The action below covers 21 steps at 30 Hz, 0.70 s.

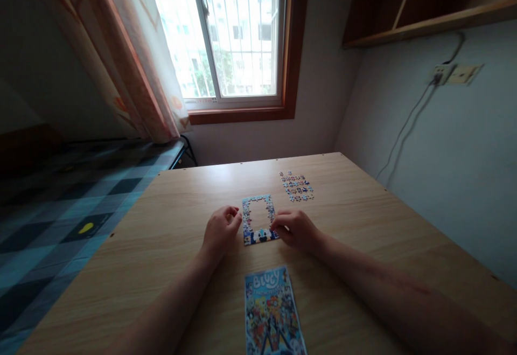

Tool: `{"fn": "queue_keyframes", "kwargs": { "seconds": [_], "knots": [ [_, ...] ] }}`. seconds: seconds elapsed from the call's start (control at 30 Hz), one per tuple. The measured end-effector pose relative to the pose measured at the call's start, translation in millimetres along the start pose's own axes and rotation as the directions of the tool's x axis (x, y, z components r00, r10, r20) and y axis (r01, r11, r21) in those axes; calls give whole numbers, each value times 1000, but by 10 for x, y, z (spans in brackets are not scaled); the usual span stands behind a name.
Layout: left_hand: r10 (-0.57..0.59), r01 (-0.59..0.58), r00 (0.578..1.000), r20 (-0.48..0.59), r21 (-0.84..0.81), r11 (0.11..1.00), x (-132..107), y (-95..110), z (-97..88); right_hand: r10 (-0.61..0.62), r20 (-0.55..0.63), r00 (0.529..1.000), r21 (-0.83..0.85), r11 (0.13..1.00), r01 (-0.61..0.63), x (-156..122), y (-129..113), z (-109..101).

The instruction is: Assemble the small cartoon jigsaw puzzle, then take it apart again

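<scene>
A small jigsaw frame (258,219) lies on the wooden table (169,247), its border joined and its middle bare wood. My left hand (220,229) rests curled at the frame's left edge, fingertips pinched together against it. My right hand (295,229) lies curled at the frame's lower right corner, fingers touching the border. Whether either hand holds a piece is too small to see. A cluster of loose puzzle pieces (298,186) sits beyond the frame to the right. A colourful printed picture card (271,312) lies near me, below the frame.
A bed with a blue checked cover (60,204) stands left of the table. Behind the table are a window (230,32) and a patterned curtain (133,58). A wall with a socket and cable (440,75) runs along the right, under a wooden shelf (424,15).
</scene>
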State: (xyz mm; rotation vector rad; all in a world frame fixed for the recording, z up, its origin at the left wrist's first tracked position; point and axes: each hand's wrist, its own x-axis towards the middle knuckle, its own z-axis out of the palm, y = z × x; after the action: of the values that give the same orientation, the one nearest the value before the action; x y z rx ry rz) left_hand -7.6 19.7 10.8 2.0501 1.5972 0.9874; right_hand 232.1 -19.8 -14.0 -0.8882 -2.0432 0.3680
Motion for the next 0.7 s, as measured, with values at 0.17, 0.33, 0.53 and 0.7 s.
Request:
{"fn": "queue_keyframes", "kwargs": {
  "seconds": [0.17, 0.33, 0.53, 0.7],
  "knots": [
    [-2, 2, 1000, 7, 8, 1000, 0, 4, -2, -15, -4, 1000, -17, 1000, 15, 0, 1, -4],
    [-9, 9, 1000, 13, 8, 1000, -5, 31, -15, -10, 5, 1000, -67, 998, 11, 13, -34, -27],
    [-6, 6, 1000, 8, 1, 1000, -1, 27, -14, -189, 110, 976, -244, 947, 211, 28, -184, -77],
    [-10, 10, 1000, 5, -1, 1000, -2, 21, -6, -303, 83, 949, -323, 893, 313, 55, -295, -209]
  ]
}}
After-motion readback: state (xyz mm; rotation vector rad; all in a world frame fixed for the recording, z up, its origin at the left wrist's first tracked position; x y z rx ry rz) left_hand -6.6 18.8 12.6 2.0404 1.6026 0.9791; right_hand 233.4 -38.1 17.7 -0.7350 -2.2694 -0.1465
